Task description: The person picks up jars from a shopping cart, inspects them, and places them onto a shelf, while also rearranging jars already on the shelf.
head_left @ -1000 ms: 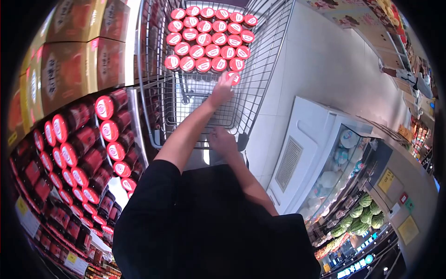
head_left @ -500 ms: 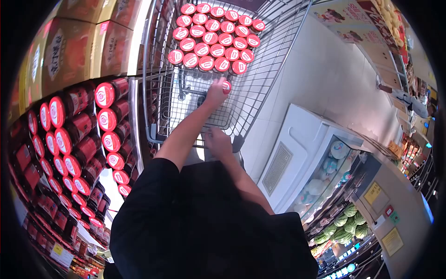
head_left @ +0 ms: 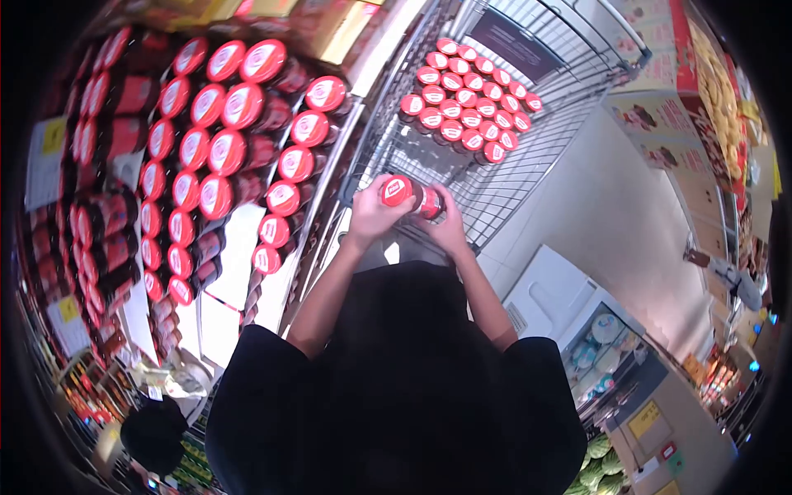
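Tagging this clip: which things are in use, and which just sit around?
In use: jar, held by left hand and right hand; cart; cart jars; shelf jars.
Just around: freezer; watermelons; boxes.

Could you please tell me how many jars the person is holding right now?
1: a red-lidded jar, gripped between the left hand and the right hand, close by the cart.
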Demonstrator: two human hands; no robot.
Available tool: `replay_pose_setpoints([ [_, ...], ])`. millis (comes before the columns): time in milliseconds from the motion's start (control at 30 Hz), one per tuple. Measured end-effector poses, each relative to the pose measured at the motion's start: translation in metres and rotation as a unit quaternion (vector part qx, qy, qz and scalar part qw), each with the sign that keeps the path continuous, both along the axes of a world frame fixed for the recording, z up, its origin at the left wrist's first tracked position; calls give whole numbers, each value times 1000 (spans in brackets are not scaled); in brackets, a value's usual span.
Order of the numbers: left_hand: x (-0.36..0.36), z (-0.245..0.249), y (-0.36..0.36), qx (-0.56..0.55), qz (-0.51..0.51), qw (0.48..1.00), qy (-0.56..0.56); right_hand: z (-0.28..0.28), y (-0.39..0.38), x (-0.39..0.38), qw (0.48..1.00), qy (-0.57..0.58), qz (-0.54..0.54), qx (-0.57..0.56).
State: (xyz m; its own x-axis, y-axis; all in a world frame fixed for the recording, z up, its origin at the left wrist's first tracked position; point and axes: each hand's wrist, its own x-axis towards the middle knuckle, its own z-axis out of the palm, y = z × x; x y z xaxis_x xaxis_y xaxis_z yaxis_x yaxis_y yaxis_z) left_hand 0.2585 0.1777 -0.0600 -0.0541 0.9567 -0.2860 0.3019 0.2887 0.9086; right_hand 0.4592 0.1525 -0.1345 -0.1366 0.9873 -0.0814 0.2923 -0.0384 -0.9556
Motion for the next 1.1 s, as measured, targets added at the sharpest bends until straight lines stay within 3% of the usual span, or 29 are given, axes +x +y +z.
replay_pose_setpoints([
  [67,-22,51,-17,7,19,1000,15,44,6,-16,998,29,57,-22],
  [200,-61,88,-55,63,94,992,49,86,1,-53,988,46,139,40],
  [333,-90,108,-99,110,163,975,-101,118,-10,-92,968,100,226,46],
  [400,-103,108,-121,136,188,945,-230,127,-18,-111,950,164,262,-34],
  [467,-110,105,-142,160,238,915,-285,138,-27,-132,939,183,289,-35],
  [567,-118,108,-167,187,306,886,-295,154,-37,-156,896,219,365,-127],
  [800,-150,109,-223,177,379,873,-251,150,-61,-211,851,161,491,-89],
  [933,-166,99,-255,183,434,864,-180,147,-95,-238,871,100,472,-91],
  [1000,-170,94,-267,208,449,865,-86,144,-105,-246,873,-11,461,-157],
  [1100,-181,61,-282,218,438,871,-53,125,-117,-256,856,0,496,-145],
])
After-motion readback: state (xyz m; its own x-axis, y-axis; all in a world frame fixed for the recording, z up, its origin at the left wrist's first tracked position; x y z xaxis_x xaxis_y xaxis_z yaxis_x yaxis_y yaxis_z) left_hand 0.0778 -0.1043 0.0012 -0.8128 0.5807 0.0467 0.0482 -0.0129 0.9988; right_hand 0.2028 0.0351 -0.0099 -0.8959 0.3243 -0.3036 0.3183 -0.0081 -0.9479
